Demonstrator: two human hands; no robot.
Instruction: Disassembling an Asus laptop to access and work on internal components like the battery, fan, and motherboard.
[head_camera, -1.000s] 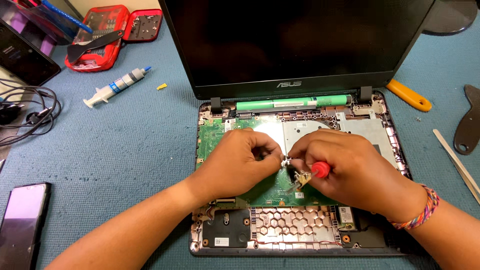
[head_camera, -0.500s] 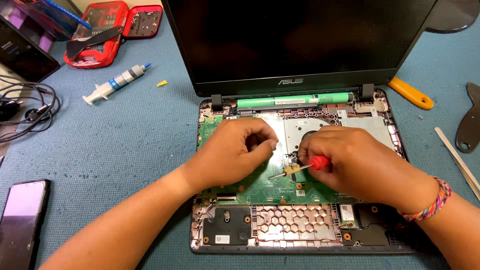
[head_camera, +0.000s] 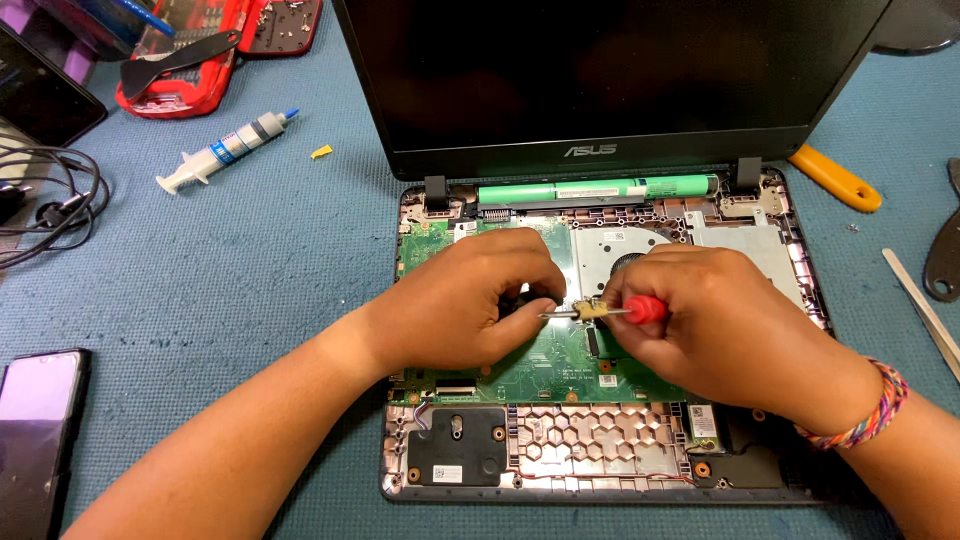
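Two hands work a small screwdriver over the open base of a laptop.

The right hand is closed around the red-handled screwdriver, which lies nearly level and points left. The left hand is curled, its fingertips pinched on the tip of the shaft above the green circuit board. The laptop sits on a blue mat, with a syringe well apart at upper left and a phone at the left edge.
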